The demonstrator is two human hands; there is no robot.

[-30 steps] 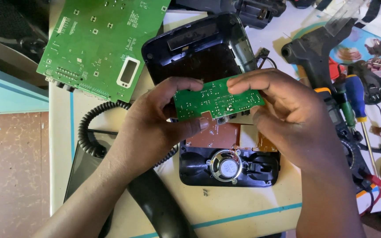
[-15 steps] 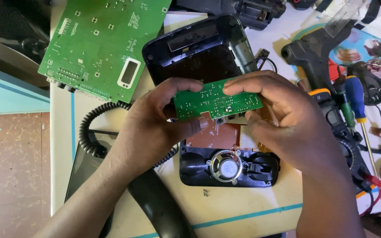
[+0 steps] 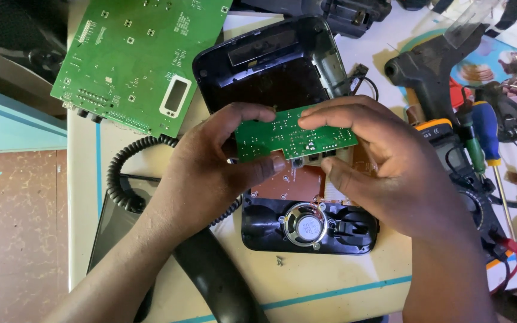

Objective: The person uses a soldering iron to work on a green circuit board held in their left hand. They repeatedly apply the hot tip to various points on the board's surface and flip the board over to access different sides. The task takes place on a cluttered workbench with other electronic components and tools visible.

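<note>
Lighting: even, fairly bright daylight-like light from above, with soft shadows beneath the left hand [image 3: 210,173] and right hand [image 3: 384,173] on the cream table [image 3: 330,281]; dimmest at the upper left of the frame. Glare: mild sheen on the black phone casing [image 3: 270,66] and a small glint on the round speaker [image 3: 305,225]. Sharpness: centre crisp, including the small green circuit board [image 3: 291,139]; slight softening and wide-angle stretch toward the right edge.

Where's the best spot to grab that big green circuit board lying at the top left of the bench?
Probably by its bare long edges. The big green circuit board lies flat and tilted, overhanging the bench on its left. Coming from that overhanging left side lets fingers slip under the edge, pinching the rim while avoiding the black connectors along its lower edge and the cut-out window.
</note>
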